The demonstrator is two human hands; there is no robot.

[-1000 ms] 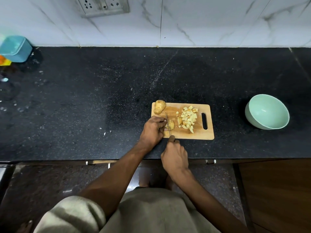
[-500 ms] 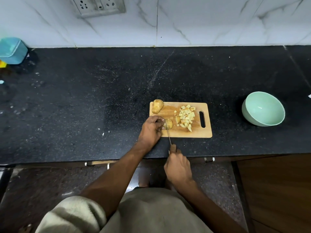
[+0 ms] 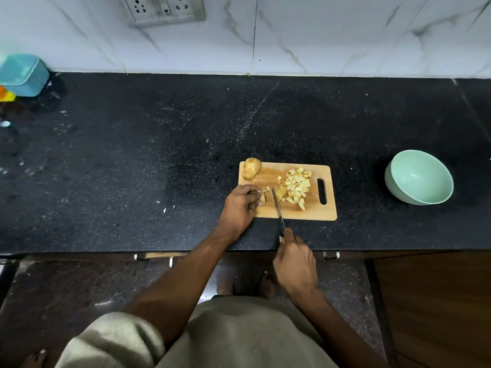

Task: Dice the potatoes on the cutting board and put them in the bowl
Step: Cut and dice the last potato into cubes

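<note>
1. I see my left hand (image 3: 240,201) resting on the near left part of the cutting board (image 3: 310,212), fingers curled over a piece of potato (image 3: 263,197) and pinning it against the wood.
2. My right hand (image 3: 295,261) sits nearer to me than the left, off the board's near edge, fingers wrapped round the handle of a knife (image 3: 277,208) with the forefinger laid along the top.
3. The blade runs away from the right hand onto the board; its tip reaches just right of the left fingertips, between the held piece and a cut chunk (image 3: 281,192) lying against the blade's far side.
4. Right of the blade, a loose heap of potato cubes (image 3: 297,185) covers the middle of the board, stopping short of the handle slot at its right end.
5. Beyond my left hand, a whole unpeeled potato (image 3: 252,169) lies at the board's far left corner, slightly overhanging the edge.
6. Well to the right of both hands, apart from the board, a pale green bowl (image 3: 393,181) stands on the dark counter (image 3: 159,155); I see nothing inside it.
7. Far off to the left of my left hand, a blue tub (image 3: 24,75) stands against the marble wall (image 3: 345,35).
</note>
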